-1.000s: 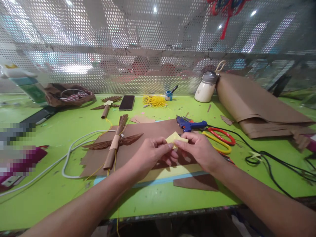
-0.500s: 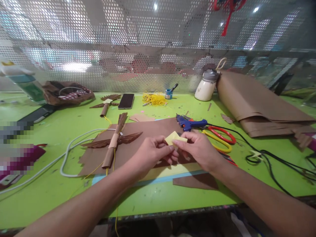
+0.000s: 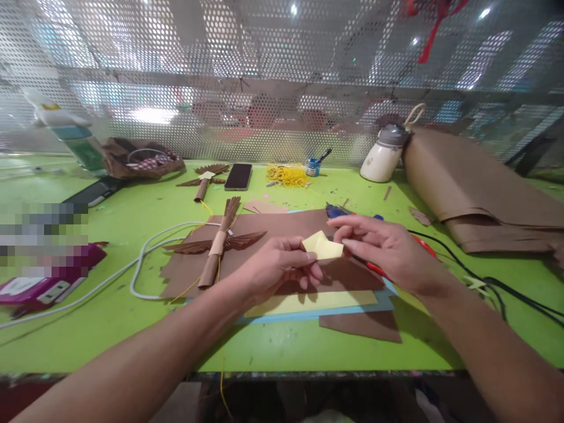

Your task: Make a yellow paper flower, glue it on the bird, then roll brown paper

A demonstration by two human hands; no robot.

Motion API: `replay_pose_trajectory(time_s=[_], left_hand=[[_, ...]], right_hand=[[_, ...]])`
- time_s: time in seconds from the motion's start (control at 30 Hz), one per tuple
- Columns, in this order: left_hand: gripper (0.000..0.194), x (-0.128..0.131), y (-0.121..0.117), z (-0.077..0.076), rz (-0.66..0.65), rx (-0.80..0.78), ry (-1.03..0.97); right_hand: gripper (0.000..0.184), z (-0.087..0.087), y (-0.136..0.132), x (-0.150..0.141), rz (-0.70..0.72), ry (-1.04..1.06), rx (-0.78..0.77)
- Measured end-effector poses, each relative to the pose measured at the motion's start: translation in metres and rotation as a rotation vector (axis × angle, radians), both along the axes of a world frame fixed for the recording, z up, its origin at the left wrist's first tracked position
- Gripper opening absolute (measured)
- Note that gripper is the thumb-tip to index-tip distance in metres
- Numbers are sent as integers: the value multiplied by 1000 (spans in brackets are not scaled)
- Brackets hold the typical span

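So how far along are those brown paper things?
The far figure looks done: folded wings and a yellow piece on top. The near figure has pleated wings and a band, but no yellow piece shows. The left hand holds yellow paper; the right hand is beside it. Maybe shaping that paper and adding it is left.

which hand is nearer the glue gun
Right. The right hand partly hides the glue gun; the left hand is farther off, toward you and to its left.
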State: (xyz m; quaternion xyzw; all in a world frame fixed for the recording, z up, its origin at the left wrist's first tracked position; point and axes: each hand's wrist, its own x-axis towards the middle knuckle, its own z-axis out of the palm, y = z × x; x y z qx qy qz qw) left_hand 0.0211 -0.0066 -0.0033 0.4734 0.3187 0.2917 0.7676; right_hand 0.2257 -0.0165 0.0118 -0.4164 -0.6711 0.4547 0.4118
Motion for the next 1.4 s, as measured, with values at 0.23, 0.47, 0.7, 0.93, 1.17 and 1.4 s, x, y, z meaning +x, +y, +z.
replay_pose_trajectory(time_s=[0.23,0.47,0.7,0.93,1.17,1.4], left_hand=[[18,-1,-3,4,-122,-5,-25],[22,4,-10,9,-177,62,40],[23,7,-12,10,-118,76,56],[20,10,-14,11,-65,64,57],[27,11,-12,4,-49,38,46],[27,14,-13,4,4,45,84]], right_hand=[[21,3,-3,1,162,-137,21],[15,-2,-1,-2,141,-69,19],[19,-11,-1,-8,35,116,-126],[19,-14,-3,-12,-18,112,-115],[18,-15,-4,-14,-33,143,-130],[17,-18,-4,-15,-48,181,-125]])
